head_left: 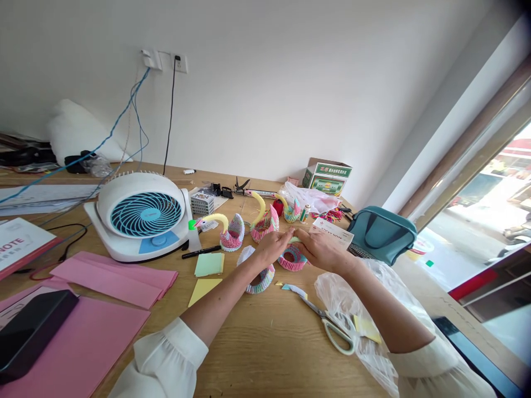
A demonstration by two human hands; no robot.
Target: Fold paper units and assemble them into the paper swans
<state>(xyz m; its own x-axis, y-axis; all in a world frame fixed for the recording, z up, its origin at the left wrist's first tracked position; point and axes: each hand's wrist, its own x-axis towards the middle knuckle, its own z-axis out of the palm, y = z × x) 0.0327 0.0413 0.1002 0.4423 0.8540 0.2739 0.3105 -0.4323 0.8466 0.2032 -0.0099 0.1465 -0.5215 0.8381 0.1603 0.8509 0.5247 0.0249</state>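
Note:
My left hand [274,246] and my right hand [321,249] meet at the fingertips near the middle of the table. Both have their fingers closed on a small pale green piece [295,240], mostly hidden. Just beneath them sits a pink folded-paper ring [291,261]. A multicoloured paper ring [261,281] stands below my left wrist, partly covered by the forearm. Behind are paper swans with yellow necks: one on the left [232,235], a pink one [265,224] and a smaller one [291,211]. Scissors [332,326] lie in front of my right hand.
A white fan [143,215] stands at the left, with pink paper sheets [112,276] before it. Green sticky notes [208,264] and a pen lie left of my forearm. Plastic bags [344,296] and a teal bag [381,235] are at the right.

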